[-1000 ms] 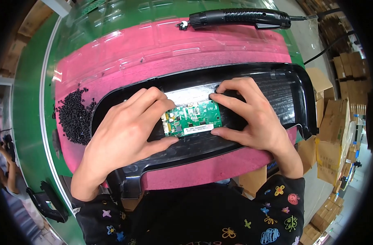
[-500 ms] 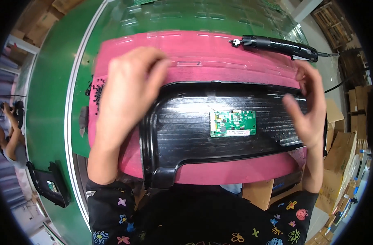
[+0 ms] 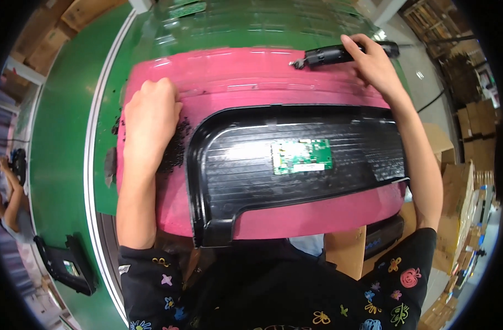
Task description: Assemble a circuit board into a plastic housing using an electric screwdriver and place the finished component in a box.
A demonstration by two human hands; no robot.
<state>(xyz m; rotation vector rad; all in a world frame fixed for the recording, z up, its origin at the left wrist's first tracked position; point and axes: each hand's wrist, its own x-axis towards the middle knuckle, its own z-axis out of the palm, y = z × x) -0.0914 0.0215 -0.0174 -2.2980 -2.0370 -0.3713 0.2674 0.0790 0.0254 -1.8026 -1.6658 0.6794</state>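
A black plastic cover (image 3: 235,187), shaped like a shallow tray, lies with its hollow side up in front of me. Inside it rests a green circuit board (image 3: 301,157) with a white label strip. Beyond the cover's far right edge, my right hand (image 3: 372,63) is closed around the body of a black electric screwdriver (image 3: 326,55), its bit end facing left. On the left, my left hand (image 3: 152,110) is closed with curled fingertips over the mat, beside a scatter of small black screws (image 3: 177,146). Whatever its fingers may hold is hidden.
A pink mat (image 3: 317,220) lies under the cover. Clear plastic trays (image 3: 235,33) span the far side of the green table. At left lies another black cover (image 3: 64,264) with a board, near another person's arm (image 3: 9,187). Cardboard boxes (image 3: 455,203) stand at right.
My right hand has moved away from the cover's right end and taken hold of the screwdriver, which has turned. My left hand has drawn left to the screws and closed.
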